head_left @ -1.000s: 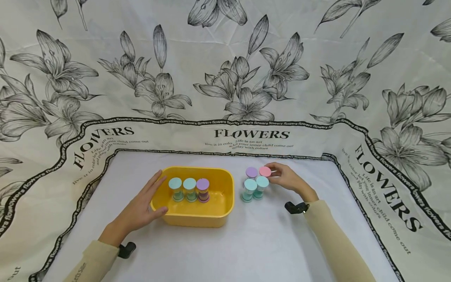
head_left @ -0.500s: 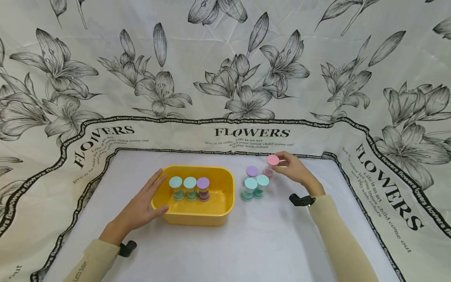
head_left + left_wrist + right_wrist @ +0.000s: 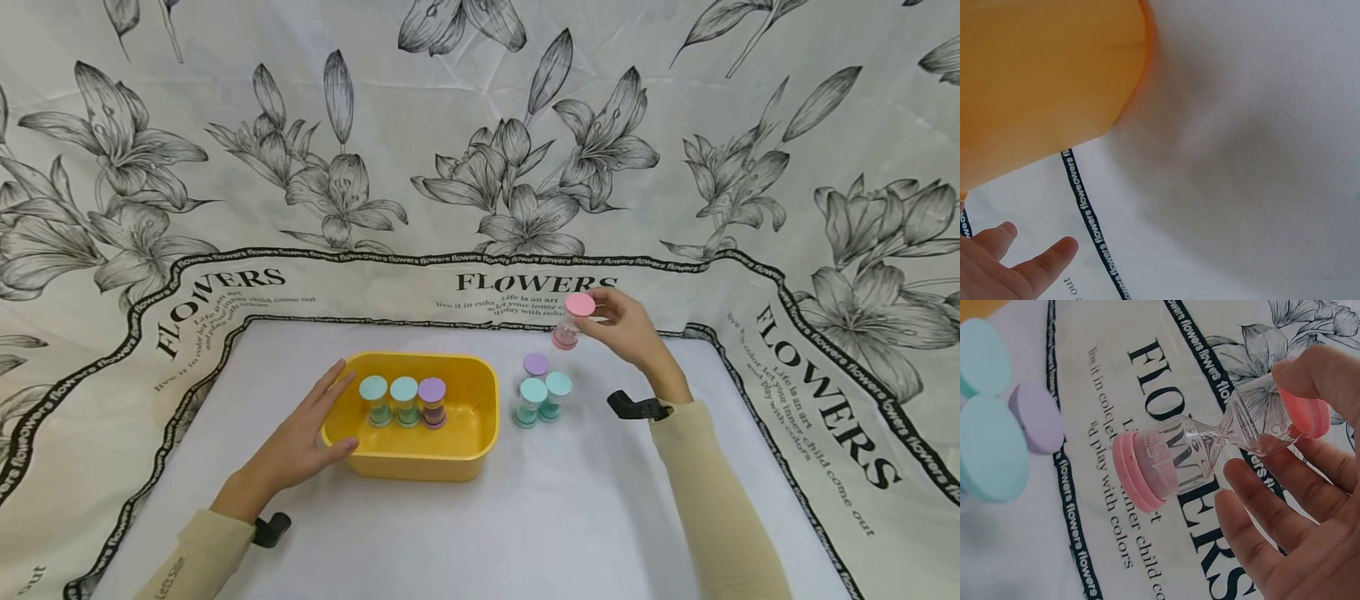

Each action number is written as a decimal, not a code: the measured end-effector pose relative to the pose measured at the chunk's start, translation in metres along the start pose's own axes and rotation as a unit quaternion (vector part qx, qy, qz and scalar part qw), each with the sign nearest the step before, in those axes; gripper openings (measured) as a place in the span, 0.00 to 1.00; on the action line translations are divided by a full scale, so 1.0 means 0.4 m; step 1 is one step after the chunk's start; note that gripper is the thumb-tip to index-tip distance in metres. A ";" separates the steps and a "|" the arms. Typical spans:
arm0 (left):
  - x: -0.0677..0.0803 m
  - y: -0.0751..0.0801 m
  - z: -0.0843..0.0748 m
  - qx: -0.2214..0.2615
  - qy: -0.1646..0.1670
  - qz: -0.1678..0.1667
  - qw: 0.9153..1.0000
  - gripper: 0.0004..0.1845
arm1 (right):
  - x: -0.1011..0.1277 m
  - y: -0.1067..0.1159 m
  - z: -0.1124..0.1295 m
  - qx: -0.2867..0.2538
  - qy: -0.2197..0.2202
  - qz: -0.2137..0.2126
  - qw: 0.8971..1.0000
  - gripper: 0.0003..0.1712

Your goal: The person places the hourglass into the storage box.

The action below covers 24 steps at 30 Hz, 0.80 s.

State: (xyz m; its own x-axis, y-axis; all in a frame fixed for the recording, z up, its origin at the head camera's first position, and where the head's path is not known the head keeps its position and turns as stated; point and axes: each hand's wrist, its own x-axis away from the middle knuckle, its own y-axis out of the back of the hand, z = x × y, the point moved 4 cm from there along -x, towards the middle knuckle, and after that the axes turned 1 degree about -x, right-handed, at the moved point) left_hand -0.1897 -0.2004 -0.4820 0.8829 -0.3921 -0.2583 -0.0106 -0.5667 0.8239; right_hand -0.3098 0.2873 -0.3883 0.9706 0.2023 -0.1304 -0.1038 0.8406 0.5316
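Observation:
My right hand [image 3: 626, 327] holds a pink-capped sand timer [image 3: 572, 320] lifted above the white cloth, behind three timers that stand together: one purple [image 3: 536, 367] and two teal [image 3: 543, 393]. In the right wrist view the pink timer [image 3: 1210, 447] lies tilted, its clear glass pinched at the upper cap by my fingers [image 3: 1310, 375]. My left hand [image 3: 300, 442] rests flat with straight fingers against the left wall of a yellow tub [image 3: 420, 462]. Inside the tub stand two teal timers [image 3: 388, 400] and one purple timer [image 3: 432, 402].
A white cloth [image 3: 487, 533] covers the table, bordered by flower-printed fabric with black lettering [image 3: 536, 285] that rises behind. The left wrist view shows the tub's orange-yellow wall [image 3: 1041, 75] and cloth [image 3: 1241, 156] beside my fingers [image 3: 1016, 262].
My right hand has lifted the pink timer up and back from the group of standing timers. The left hand and tub have not moved.

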 end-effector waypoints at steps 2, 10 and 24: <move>0.001 -0.001 0.001 0.000 0.000 0.000 1.000 0.50 | -0.003 -0.003 0.022 -0.007 0.015 -0.001 1.000 0.31; 0.000 -0.001 0.003 -0.001 -0.006 -0.003 1.000 0.50 | -0.013 -0.040 0.124 -0.039 0.080 0.027 0.996 0.27; 0.001 -0.002 0.006 0.002 0.000 0.002 1.000 0.51 | -0.005 -0.200 0.295 -0.084 0.176 0.101 0.976 0.26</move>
State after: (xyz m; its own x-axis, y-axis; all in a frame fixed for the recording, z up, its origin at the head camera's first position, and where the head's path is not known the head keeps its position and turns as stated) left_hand -0.1904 -0.2019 -0.4838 0.8833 -0.3941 -0.2541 -0.0168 -0.5680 0.8228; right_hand -0.2777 0.1603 -0.3319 0.7955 0.5071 -0.3318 -0.3483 0.8306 0.4345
